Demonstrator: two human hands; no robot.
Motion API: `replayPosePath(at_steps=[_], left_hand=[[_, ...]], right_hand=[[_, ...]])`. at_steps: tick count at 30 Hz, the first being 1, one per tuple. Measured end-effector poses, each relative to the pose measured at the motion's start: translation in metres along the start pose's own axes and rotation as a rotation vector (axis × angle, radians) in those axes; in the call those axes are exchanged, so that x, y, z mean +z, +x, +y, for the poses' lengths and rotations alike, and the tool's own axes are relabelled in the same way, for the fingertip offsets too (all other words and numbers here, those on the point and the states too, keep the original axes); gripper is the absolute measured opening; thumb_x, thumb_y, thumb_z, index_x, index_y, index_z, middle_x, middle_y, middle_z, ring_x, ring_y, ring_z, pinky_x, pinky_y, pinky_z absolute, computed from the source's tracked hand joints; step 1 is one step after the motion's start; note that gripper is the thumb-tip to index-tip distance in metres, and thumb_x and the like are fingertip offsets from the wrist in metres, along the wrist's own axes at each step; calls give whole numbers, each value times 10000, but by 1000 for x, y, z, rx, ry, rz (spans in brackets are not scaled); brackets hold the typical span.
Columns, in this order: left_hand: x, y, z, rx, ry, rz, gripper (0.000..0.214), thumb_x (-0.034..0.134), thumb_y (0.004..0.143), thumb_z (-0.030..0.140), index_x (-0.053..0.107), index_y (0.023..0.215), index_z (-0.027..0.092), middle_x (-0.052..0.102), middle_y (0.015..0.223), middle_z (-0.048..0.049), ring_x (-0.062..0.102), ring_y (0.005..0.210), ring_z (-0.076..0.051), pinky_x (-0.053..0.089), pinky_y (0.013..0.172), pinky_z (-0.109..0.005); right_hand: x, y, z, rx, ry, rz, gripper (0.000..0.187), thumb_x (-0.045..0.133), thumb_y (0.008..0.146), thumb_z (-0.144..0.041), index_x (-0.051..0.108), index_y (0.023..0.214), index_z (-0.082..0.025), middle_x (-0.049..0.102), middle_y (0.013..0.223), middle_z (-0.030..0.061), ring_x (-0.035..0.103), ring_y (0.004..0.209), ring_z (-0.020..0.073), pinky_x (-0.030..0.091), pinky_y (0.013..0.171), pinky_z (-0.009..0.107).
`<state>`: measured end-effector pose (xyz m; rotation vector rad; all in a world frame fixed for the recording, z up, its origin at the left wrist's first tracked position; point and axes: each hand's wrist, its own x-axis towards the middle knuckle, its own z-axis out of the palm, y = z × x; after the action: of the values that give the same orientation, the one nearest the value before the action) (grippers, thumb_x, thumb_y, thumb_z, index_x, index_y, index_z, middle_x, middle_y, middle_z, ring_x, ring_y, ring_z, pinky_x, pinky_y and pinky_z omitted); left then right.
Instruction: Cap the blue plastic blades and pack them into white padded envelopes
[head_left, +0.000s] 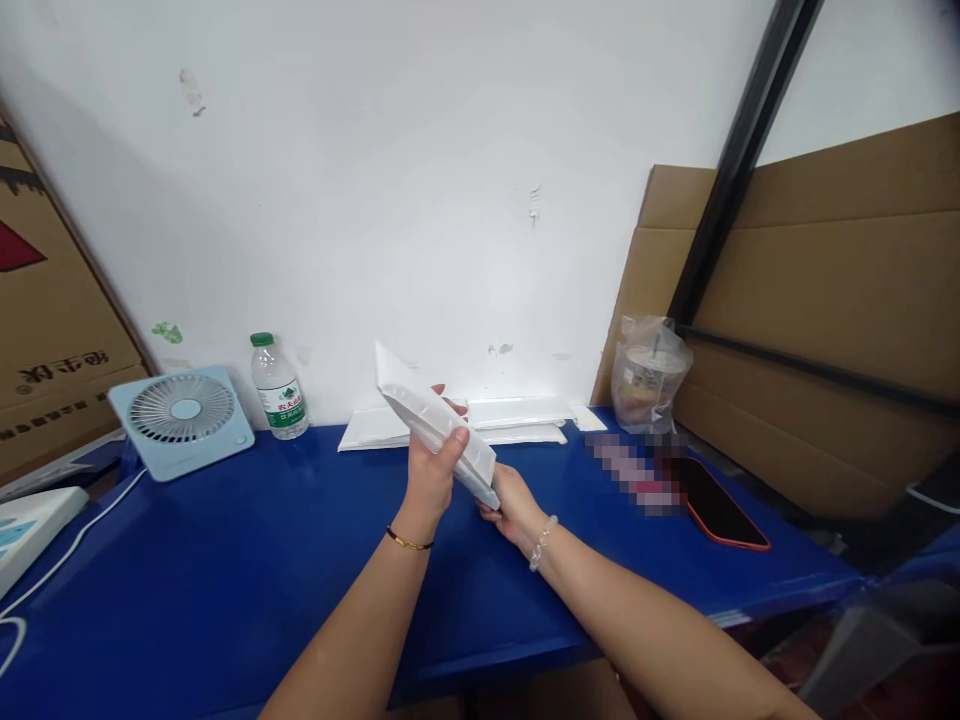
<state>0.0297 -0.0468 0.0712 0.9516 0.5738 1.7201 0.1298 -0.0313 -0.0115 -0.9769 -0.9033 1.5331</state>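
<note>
A white padded pouch [431, 405], flat and slightly crinkled, is held up at a slant over the blue table [315, 590]. My left hand [435, 465] is wrapped around its middle, thumb across the near face and fingertips showing behind. At its lower right end is my right hand [512, 507], closed around that edge; some of its fingers are hidden, and I cannot tell whether any are inside the pouch. Behind both hands, more flat white pouches [517, 410] lie stacked against the wall.
To the left stand a light blue fan [180, 420] and a water bottle [279, 388]. A bagged drink cup [649, 378] and a phone [718, 503] are at the right. Cardboard [847, 310] and a black post [727, 170] border the right side.
</note>
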Motion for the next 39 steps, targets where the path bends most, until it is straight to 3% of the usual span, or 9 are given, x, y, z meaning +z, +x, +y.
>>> replayPosePath(at_steps=[7, 12, 16, 19, 24, 28, 33, 36, 39], left_hand=[[-18, 16, 14, 222, -62, 29, 465, 642, 709, 353, 508, 1151, 304, 565, 989, -2, 568, 976, -166, 478, 870, -300], [-52, 41, 41, 300, 361, 18, 574, 664, 680, 390, 468, 1206, 268, 567, 1006, -15, 561, 938, -171, 442, 886, -314], [-81, 57, 52, 151, 1063, -201, 714, 756, 515, 410, 519, 1158, 211, 601, 996, -56, 559, 934, -258, 415, 894, -390], [-106, 63, 44, -52, 1371, -385, 706, 792, 396, 393, 598, 1053, 224, 618, 971, -87, 551, 981, -328, 398, 898, -429], [-141, 66, 27, -256, 1628, -305, 824, 827, 234, 286, 605, 1028, 270, 571, 1157, -142, 387, 1195, -448, 208, 982, -609], [-122, 55, 14, -150, 1289, -307, 742, 834, 321, 281, 612, 1029, 257, 556, 1202, -118, 384, 1227, -376, 238, 1037, -481], [-67, 36, -23, -349, 802, -446, 176, 725, 553, 165, 663, 706, 226, 615, 715, -42, 585, 854, -242, 421, 837, -286], [-51, 35, -43, -407, 871, -517, 182, 684, 539, 74, 600, 533, 235, 542, 559, -13, 576, 781, -230, 420, 797, -279], [-51, 38, -53, -457, 922, -548, 216, 643, 537, 43, 568, 476, 236, 503, 484, 1, 570, 704, -220, 425, 758, -289]], right_hand=[[-34, 20, -14, -230, -620, 319, 352, 382, 802, -512, 364, 605, -221, 341, 425, -58, 318, 343, 92, 213, 348, 227], [-81, 31, -36, -377, -917, 446, 420, 466, 784, -455, 346, 461, -215, 319, 398, -31, 390, 453, 136, 272, 489, 265], [-93, 31, -37, -432, -1134, 436, 409, 464, 815, -428, 437, 474, -203, 465, 458, 18, 478, 541, 175, 285, 564, 281], [-88, 27, -29, -422, -1239, 421, 387, 453, 840, -426, 522, 537, -196, 570, 554, 57, 537, 596, 194, 295, 588, 285], [-73, 15, -19, -440, -1499, 360, 389, 371, 903, -424, 599, 683, -199, 650, 782, 77, 590, 678, 191, 320, 601, 276], [-68, 8, -21, -475, -1586, 270, 387, 340, 922, -440, 614, 791, -200, 633, 840, 60, 583, 702, 169, 338, 587, 254], [-79, 15, -42, -376, -1312, -130, 315, 438, 876, -369, 671, 789, -175, 631, 741, 24, 537, 644, 133, 353, 563, 227], [-89, 22, -54, -215, -1123, -372, 242, 572, 781, -338, 701, 886, -162, 625, 664, 5, 486, 542, 105, 349, 510, 212], [-97, 26, -57, -154, -946, -407, 288, 666, 692, -358, 713, 883, -147, 627, 634, 3, 475, 518, 93, 359, 496, 205]])
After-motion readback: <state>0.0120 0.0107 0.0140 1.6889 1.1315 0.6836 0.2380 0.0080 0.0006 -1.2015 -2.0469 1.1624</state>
